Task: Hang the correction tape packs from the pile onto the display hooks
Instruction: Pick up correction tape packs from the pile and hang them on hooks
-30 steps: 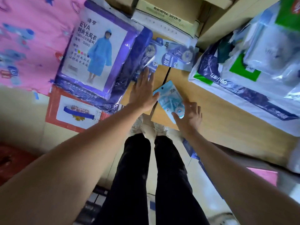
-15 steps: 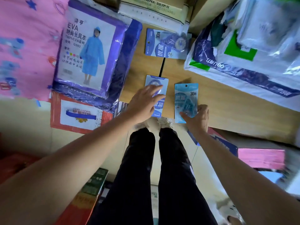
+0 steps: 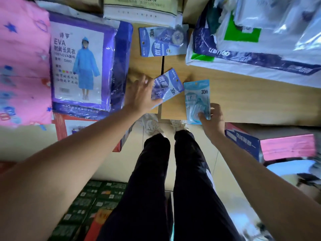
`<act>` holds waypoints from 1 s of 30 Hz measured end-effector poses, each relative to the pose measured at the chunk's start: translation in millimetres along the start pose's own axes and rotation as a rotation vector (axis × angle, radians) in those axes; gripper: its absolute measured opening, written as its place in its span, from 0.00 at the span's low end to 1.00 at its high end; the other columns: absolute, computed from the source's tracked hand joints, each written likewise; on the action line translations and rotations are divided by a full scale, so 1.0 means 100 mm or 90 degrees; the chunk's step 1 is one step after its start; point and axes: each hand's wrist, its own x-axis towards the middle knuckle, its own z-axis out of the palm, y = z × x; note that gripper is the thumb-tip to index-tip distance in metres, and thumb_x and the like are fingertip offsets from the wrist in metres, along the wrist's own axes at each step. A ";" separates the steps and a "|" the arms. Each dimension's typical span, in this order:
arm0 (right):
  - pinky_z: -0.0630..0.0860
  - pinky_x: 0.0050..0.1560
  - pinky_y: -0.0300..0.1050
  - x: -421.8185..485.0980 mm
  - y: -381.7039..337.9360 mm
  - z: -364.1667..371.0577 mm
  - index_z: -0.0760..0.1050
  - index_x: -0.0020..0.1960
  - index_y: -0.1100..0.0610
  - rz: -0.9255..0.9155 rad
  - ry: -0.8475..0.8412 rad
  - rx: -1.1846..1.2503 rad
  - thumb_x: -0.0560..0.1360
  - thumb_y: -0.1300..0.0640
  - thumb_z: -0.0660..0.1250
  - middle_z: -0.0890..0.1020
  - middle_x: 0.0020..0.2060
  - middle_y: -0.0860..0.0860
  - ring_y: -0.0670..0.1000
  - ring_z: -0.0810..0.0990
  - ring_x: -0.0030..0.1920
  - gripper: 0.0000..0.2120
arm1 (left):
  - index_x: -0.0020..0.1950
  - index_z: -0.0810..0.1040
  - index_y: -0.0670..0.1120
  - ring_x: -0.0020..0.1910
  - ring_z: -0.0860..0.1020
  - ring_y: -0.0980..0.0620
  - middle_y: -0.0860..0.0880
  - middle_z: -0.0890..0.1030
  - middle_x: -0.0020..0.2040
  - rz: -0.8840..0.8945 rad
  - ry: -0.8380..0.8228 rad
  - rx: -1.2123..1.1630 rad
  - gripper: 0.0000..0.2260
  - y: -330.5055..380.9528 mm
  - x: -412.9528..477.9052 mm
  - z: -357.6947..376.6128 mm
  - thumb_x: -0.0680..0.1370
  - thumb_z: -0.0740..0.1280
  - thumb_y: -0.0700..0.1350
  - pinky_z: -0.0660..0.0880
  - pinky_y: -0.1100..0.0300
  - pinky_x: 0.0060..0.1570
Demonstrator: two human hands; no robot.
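My left hand (image 3: pixel 141 95) grips a dark blue correction tape pack (image 3: pixel 166 86) by its near edge, and the pack tilts up to the right above the wooden table (image 3: pixel 243 101). In my right hand (image 3: pixel 212 119) is a light blue correction tape pack (image 3: pixel 196 98), pinched at its lower corner, its hang hole pointing away from me. A third dark blue pack (image 3: pixel 162 41) lies flat farther back on the table. No display hooks are in view.
A purple raincoat package (image 3: pixel 81 66) and a pink sheet (image 3: pixel 22 66) lie to the left. White plastic bags of stock (image 3: pixel 251 42) fill the right side. A flat box (image 3: pixel 139 11) lies at the back. Cartons (image 3: pixel 271 145) stand on the floor by my legs.
My left hand has closed on the dark blue pack and turned it to a slant. My right hand has shifted the light blue pack slightly right and nearer.
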 end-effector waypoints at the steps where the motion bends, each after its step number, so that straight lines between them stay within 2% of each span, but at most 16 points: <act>1: 0.75 0.40 0.48 -0.01 -0.01 0.00 0.71 0.60 0.53 0.003 0.004 0.001 0.73 0.57 0.71 0.82 0.48 0.55 0.56 0.80 0.44 0.17 | 0.61 0.74 0.46 0.52 0.78 0.40 0.44 0.76 0.58 -0.035 0.031 -0.018 0.32 0.02 -0.04 0.02 0.68 0.68 0.69 0.75 0.49 0.45; 3: 0.76 0.42 0.50 -0.03 -0.01 -0.01 0.71 0.60 0.53 0.008 0.015 0.014 0.73 0.57 0.70 0.82 0.47 0.53 0.56 0.80 0.44 0.17 | 0.63 0.74 0.47 0.55 0.77 0.40 0.45 0.75 0.59 -0.071 0.061 -0.040 0.32 0.07 -0.12 0.07 0.68 0.67 0.68 0.75 0.48 0.47; 7: 0.75 0.41 0.48 -0.03 0.02 -0.05 0.72 0.61 0.53 0.014 0.024 0.040 0.74 0.57 0.70 0.82 0.47 0.53 0.55 0.80 0.43 0.17 | 0.69 0.71 0.48 0.63 0.74 0.42 0.46 0.71 0.68 -0.107 0.032 -0.077 0.32 0.20 -0.18 0.21 0.70 0.73 0.61 0.76 0.47 0.52; 11: 0.70 0.39 0.40 -0.05 0.05 -0.07 0.72 0.62 0.54 0.012 0.020 0.043 0.75 0.59 0.70 0.81 0.48 0.51 0.51 0.78 0.43 0.17 | 0.58 0.74 0.45 0.59 0.75 0.42 0.45 0.75 0.60 -0.139 0.064 -0.122 0.27 0.28 -0.18 0.23 0.66 0.76 0.57 0.75 0.48 0.50; 14: 0.68 0.36 0.35 -0.11 0.06 -0.10 0.73 0.63 0.54 0.025 0.019 0.049 0.75 0.60 0.69 0.81 0.48 0.49 0.50 0.78 0.43 0.17 | 0.57 0.73 0.45 0.53 0.77 0.41 0.45 0.78 0.54 -0.153 0.057 -0.179 0.29 0.27 -0.22 0.21 0.62 0.78 0.55 0.74 0.49 0.48; 17: 0.70 0.35 0.39 -0.21 0.09 -0.16 0.73 0.61 0.53 0.040 0.002 0.053 0.75 0.58 0.71 0.81 0.45 0.48 0.45 0.76 0.38 0.16 | 0.65 0.70 0.44 0.51 0.78 0.39 0.45 0.79 0.55 -0.145 0.032 -0.274 0.32 0.28 -0.36 0.13 0.66 0.79 0.50 0.72 0.51 0.42; 20: 0.69 0.32 0.38 -0.40 0.07 -0.29 0.74 0.61 0.54 0.050 -0.037 0.023 0.74 0.58 0.72 0.81 0.45 0.50 0.43 0.77 0.37 0.17 | 0.73 0.64 0.44 0.51 0.79 0.38 0.42 0.79 0.58 -0.122 -0.021 -0.289 0.31 0.23 -0.60 -0.09 0.73 0.74 0.46 0.72 0.48 0.45; 23: 0.67 0.31 0.37 -0.69 -0.03 -0.52 0.75 0.59 0.56 0.060 -0.086 -0.016 0.74 0.58 0.72 0.79 0.46 0.50 0.42 0.75 0.37 0.15 | 0.60 0.72 0.44 0.50 0.79 0.38 0.45 0.77 0.47 -0.121 -0.081 -0.249 0.17 0.17 -0.90 -0.44 0.75 0.70 0.48 0.68 0.52 0.40; 25: 0.67 0.31 0.38 -0.93 -0.17 -0.72 0.77 0.59 0.58 0.053 -0.097 -0.008 0.73 0.58 0.73 0.80 0.44 0.50 0.44 0.76 0.37 0.15 | 0.54 0.74 0.44 0.46 0.78 0.39 0.49 0.73 0.42 -0.134 -0.079 -0.248 0.12 0.17 -1.13 -0.79 0.75 0.70 0.48 0.65 0.55 0.38; 27: 0.68 0.31 0.37 -1.16 -0.34 -0.95 0.77 0.58 0.58 0.038 -0.090 0.018 0.73 0.58 0.73 0.81 0.45 0.50 0.46 0.77 0.38 0.14 | 0.48 0.72 0.45 0.43 0.78 0.40 0.48 0.74 0.39 -0.134 -0.053 -0.273 0.09 0.20 -1.35 -1.12 0.74 0.70 0.46 0.64 0.55 0.37; 28: 0.68 0.31 0.36 -1.29 -0.45 -1.08 0.77 0.56 0.57 0.027 -0.076 0.034 0.73 0.59 0.73 0.81 0.44 0.50 0.45 0.77 0.38 0.13 | 0.48 0.73 0.45 0.43 0.79 0.40 0.48 0.76 0.39 -0.132 -0.036 -0.296 0.08 0.23 -1.46 -1.28 0.74 0.71 0.45 0.64 0.55 0.37; 30: 0.71 0.32 0.37 -1.56 -0.70 -1.38 0.78 0.54 0.54 -0.003 -0.034 0.078 0.72 0.58 0.74 0.82 0.42 0.50 0.48 0.80 0.37 0.12 | 0.55 0.79 0.44 0.44 0.81 0.43 0.47 0.81 0.43 -0.117 0.004 -0.338 0.10 0.33 -1.63 -1.65 0.75 0.71 0.42 0.66 0.57 0.38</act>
